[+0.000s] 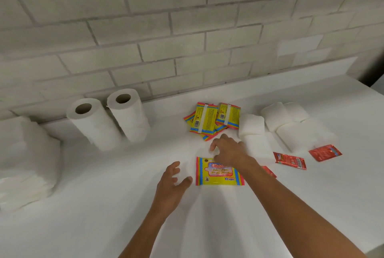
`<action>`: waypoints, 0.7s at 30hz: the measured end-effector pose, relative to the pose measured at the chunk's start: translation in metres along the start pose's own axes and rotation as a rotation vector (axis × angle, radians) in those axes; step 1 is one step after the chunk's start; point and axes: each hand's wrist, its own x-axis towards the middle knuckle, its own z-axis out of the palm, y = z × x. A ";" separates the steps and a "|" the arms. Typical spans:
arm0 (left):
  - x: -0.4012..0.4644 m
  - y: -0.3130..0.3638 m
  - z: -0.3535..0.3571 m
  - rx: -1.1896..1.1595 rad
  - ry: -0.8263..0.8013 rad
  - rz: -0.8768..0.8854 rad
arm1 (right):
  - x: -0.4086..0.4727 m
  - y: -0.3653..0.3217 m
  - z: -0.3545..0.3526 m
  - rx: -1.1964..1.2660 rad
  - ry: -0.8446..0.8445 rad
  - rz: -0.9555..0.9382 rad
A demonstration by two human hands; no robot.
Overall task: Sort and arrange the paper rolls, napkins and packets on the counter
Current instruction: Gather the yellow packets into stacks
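Left hand (173, 183) hovers low over the white counter (104, 205), fingers spread and relaxed, holding nothing; just to its right lies a yellow wipes packet (218, 176), face up, flat on the counter; right hand (227, 151) reaches over that packet's top edge, fingers bent downward, whether they pinch anything cannot be told; beside the right forearm, two red sachets (290, 160) lie flat, a third part-hidden under the arm; beyond the hand, a loose pile of yellow packets (209, 120), backs up; right of them, folded white napkin bundles (291, 124); far left, a tall napkin stack (27, 160); two paper rolls (108, 120) stand upright against the brick wall (166, 29).
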 end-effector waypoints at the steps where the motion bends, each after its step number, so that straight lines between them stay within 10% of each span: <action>1: -0.001 0.000 0.001 0.001 -0.001 0.002 | -0.004 -0.001 0.002 -0.038 -0.048 -0.008; 12: -0.015 -0.003 -0.001 0.002 0.033 -0.021 | -0.011 -0.017 0.024 -0.296 -0.153 -0.118; 21: -0.031 0.005 0.008 -0.025 0.120 -0.046 | -0.021 0.002 -0.002 0.224 -0.044 -0.176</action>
